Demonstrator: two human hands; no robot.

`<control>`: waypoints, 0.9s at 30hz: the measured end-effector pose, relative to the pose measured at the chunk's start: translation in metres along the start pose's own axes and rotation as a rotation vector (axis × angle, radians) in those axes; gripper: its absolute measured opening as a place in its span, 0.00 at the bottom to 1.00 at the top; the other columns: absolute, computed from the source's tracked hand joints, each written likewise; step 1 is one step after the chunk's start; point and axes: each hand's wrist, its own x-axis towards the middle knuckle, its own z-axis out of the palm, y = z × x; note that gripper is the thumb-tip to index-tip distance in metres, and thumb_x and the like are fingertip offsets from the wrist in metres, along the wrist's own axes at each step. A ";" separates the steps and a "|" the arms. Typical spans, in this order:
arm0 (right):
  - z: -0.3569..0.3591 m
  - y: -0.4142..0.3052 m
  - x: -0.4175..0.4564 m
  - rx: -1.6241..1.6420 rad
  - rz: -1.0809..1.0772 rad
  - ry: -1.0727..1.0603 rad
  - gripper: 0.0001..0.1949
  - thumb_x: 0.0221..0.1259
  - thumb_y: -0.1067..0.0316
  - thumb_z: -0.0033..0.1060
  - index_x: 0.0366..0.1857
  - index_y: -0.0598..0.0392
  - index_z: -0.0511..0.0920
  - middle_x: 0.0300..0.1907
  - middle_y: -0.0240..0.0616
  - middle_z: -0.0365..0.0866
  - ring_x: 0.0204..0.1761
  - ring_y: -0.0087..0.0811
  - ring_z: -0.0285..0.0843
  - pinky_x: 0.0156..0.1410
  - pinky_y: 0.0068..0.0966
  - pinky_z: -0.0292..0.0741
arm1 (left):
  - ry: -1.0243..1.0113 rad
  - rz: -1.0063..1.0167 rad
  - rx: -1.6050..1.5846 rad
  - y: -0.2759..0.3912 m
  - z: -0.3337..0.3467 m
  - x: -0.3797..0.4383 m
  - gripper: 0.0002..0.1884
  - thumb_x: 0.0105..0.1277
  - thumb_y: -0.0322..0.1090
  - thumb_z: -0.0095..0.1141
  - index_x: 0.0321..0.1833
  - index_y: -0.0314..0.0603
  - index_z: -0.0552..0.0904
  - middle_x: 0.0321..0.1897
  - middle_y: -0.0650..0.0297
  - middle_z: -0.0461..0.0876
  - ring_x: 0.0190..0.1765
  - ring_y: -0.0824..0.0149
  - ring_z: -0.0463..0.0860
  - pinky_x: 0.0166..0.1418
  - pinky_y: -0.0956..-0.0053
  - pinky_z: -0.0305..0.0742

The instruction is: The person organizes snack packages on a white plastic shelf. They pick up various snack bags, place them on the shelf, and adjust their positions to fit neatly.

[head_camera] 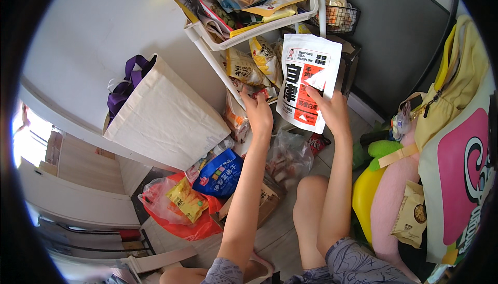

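My right hand (332,112) grips a white snack pouch (290,107) with a red and black printed front, thumb laid across it. The pouch is upright in front of the rack, its printed side facing me. My left hand (257,113) reaches to the lower part of the white rack (218,66), beside its slanted post. A small red packet (266,92) shows at its fingers; whether they hold it or the post, I cannot tell. Yellow and white snack bags (245,66) lie behind, on the lower tier.
The upper rack basket (272,23) is crammed with snack packets. To the left leans a cream canvas bag (167,112), above a red plastic bag (171,221) and a blue pouch (220,173). A clear plastic bag (290,155) lies on the floor. Right stand a pink plush toy (389,210) and yellow backpack (443,101).
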 end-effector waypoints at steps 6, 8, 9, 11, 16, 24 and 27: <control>-0.002 0.013 0.005 -0.041 -0.093 0.029 0.21 0.65 0.54 0.70 0.48 0.63 0.85 0.34 0.46 0.90 0.31 0.33 0.88 0.43 0.31 0.79 | 0.023 -0.138 -0.170 0.017 0.016 0.002 0.33 0.74 0.30 0.44 0.80 0.31 0.51 0.67 0.46 0.70 0.50 0.64 0.81 0.59 0.72 0.75; 0.002 0.012 0.004 -0.027 -0.097 0.021 0.21 0.65 0.54 0.70 0.48 0.63 0.85 0.34 0.47 0.90 0.31 0.34 0.88 0.43 0.31 0.80 | 0.101 -0.106 -0.158 0.000 0.016 0.014 0.33 0.73 0.29 0.45 0.80 0.32 0.52 0.69 0.47 0.68 0.50 0.62 0.81 0.58 0.71 0.75; 0.003 0.009 0.002 -0.018 -0.072 0.005 0.21 0.65 0.53 0.70 0.48 0.63 0.85 0.34 0.47 0.90 0.32 0.35 0.89 0.44 0.32 0.80 | 0.135 -0.048 -0.139 -0.016 0.012 0.022 0.34 0.73 0.29 0.45 0.80 0.33 0.52 0.71 0.48 0.66 0.50 0.62 0.81 0.58 0.71 0.75; 0.008 0.005 0.000 0.007 -0.053 -0.010 0.21 0.65 0.53 0.70 0.48 0.63 0.85 0.34 0.47 0.90 0.34 0.36 0.89 0.44 0.32 0.80 | 0.202 0.076 -0.101 -0.039 0.002 0.037 0.35 0.72 0.28 0.46 0.81 0.34 0.51 0.74 0.49 0.63 0.51 0.61 0.80 0.59 0.70 0.76; 0.005 0.006 0.002 0.003 -0.073 -0.010 0.21 0.65 0.55 0.70 0.49 0.65 0.84 0.37 0.47 0.91 0.38 0.36 0.90 0.46 0.32 0.80 | 0.045 0.133 0.224 -0.021 0.003 0.048 0.32 0.74 0.31 0.46 0.79 0.34 0.55 0.72 0.52 0.64 0.55 0.59 0.80 0.53 0.70 0.81; 0.011 -0.004 -0.002 0.156 -0.054 -0.199 0.18 0.68 0.62 0.69 0.52 0.66 0.83 0.46 0.39 0.90 0.46 0.23 0.85 0.54 0.26 0.79 | -0.321 -0.279 -0.137 -0.005 -0.010 0.071 0.28 0.82 0.53 0.28 0.81 0.57 0.61 0.69 0.57 0.75 0.32 0.69 0.81 0.34 0.75 0.79; 0.016 -0.002 0.001 0.171 -0.103 -0.170 0.18 0.69 0.61 0.69 0.51 0.67 0.83 0.46 0.39 0.90 0.45 0.24 0.85 0.53 0.26 0.80 | -0.350 -0.257 -0.173 0.001 -0.002 0.060 0.29 0.82 0.54 0.26 0.81 0.57 0.63 0.73 0.57 0.71 0.41 0.67 0.83 0.45 0.71 0.81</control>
